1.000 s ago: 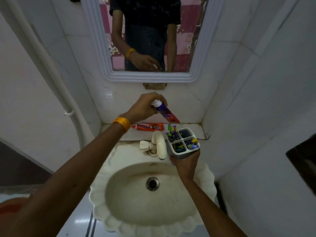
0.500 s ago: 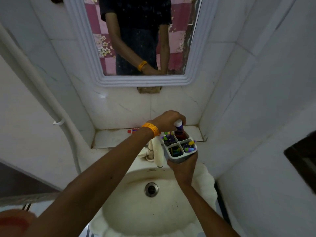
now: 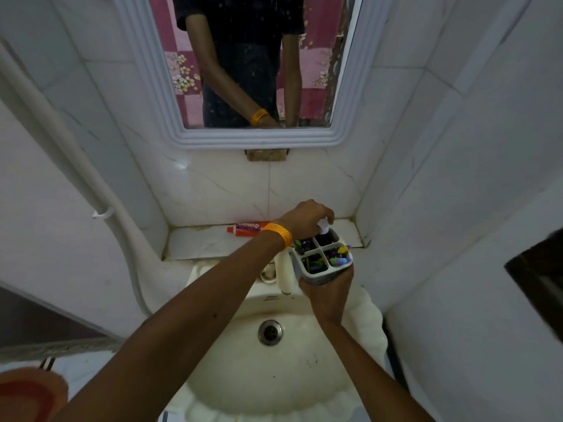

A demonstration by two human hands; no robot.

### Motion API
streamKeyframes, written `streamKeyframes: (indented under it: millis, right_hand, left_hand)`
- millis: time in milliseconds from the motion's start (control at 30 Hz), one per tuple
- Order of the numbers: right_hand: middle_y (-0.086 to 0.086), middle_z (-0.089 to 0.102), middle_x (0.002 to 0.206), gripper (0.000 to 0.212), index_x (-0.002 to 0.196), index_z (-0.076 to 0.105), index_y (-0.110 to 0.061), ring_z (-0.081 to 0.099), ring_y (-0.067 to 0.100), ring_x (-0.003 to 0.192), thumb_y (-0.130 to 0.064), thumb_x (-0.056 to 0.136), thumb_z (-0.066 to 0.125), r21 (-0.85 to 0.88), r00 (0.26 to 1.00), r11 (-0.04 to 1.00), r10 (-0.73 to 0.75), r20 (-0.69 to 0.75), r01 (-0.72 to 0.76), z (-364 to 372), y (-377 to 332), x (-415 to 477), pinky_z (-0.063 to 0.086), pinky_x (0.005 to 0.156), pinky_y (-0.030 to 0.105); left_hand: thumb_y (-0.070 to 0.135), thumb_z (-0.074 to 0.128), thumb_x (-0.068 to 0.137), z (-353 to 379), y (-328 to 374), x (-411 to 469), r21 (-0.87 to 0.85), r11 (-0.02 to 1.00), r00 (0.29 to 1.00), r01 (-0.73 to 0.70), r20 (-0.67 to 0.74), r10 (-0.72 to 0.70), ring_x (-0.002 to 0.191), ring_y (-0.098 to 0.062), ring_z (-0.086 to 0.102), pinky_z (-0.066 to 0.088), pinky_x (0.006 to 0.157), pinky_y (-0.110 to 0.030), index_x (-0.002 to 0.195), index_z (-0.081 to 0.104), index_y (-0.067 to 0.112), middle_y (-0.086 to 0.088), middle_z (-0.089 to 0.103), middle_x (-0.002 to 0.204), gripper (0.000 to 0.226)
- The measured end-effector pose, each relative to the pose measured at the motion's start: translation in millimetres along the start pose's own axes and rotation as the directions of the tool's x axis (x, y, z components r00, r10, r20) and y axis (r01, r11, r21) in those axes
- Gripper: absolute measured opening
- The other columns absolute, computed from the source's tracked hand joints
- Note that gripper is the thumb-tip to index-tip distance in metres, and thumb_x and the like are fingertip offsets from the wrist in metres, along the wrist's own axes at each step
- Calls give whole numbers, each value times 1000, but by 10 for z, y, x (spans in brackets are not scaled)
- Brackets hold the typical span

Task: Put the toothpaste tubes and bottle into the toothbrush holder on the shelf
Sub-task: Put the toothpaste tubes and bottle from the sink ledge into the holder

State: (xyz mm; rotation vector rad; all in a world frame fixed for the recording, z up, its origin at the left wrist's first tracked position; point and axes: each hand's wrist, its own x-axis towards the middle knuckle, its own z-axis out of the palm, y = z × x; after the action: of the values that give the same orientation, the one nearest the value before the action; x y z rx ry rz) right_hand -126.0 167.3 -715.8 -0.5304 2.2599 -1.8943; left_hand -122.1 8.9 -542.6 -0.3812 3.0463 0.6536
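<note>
My right hand (image 3: 327, 289) grips the grey four-compartment toothbrush holder (image 3: 320, 277) from below, holding it above the sink's back edge. My left hand (image 3: 304, 219), with an orange band at the wrist, pinches the white cap of a purple toothpaste tube (image 3: 323, 229) that stands upright in the holder's far compartment. The other compartments hold colourful toothbrushes. A red toothpaste tube (image 3: 246, 229) lies flat on the white shelf (image 3: 198, 242) behind the sink, partly hidden by my left wrist.
A cream sink (image 3: 274, 376) with a drain lies below my arms, with a cream tap (image 3: 285, 277) just left of the holder. A white-framed mirror (image 3: 253, 138) hangs above. Tiled walls close in on both sides. A white pipe (image 3: 91, 190) runs down the left wall.
My left hand brought the purple tube down from above the shelf and stood it in the holder's far compartment. The camera tilted, so the scene sits lower in the frame.
</note>
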Motion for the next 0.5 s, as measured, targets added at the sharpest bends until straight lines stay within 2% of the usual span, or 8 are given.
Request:
streamKeyframes:
  millis: [100, 267, 400, 500]
  right_hand:
    - [1, 55, 144, 129, 151, 34, -30, 57, 25, 135, -28, 41, 101, -2, 1000, 1000, 12, -6, -12, 14, -22, -7, 54, 106, 55]
    - [3, 53, 144, 127, 150, 28, -42, 57, 25, 134, -37, 43, 97, -34, 999, 999, -19, -30, 18, -16, -103, -50, 55, 106, 52]
    - [5, 53, 145, 127, 153, 31, -27, 57, 25, 135, -42, 44, 96, -72, 999, 997, -29, -13, 28, -19, -161, -27, 55, 106, 50]
    - [7, 53, 145, 128, 153, 32, -23, 57, 26, 135, -43, 44, 96, -79, 999, 997, -27, -18, 25, -2, -164, -23, 55, 106, 51]
  left_hand:
    - [5, 60, 89, -5, 41, 19, 23, 999, 999, -30, 25, 29, 118, -33, 53, 42, 94, -36, 120, 65, 9, -15, 66, 123, 32]
    - [5, 57, 89, -21, 130, 105, 37, 999, 996, -35, 86, 32, 120, -37, 52, 43, 95, -36, 121, 64, 5, -21, 62, 125, 33]
    - [4, 56, 90, -83, 184, 137, 49, 999, 995, -23, 96, 18, 119, -36, 54, 45, 95, -37, 123, 63, 1, -24, 62, 125, 34]
    - [5, 59, 88, -49, 168, 149, 72, 997, 992, -2, 123, -7, 118, -38, 54, 45, 92, -37, 119, 64, 1, -25, 61, 123, 32]
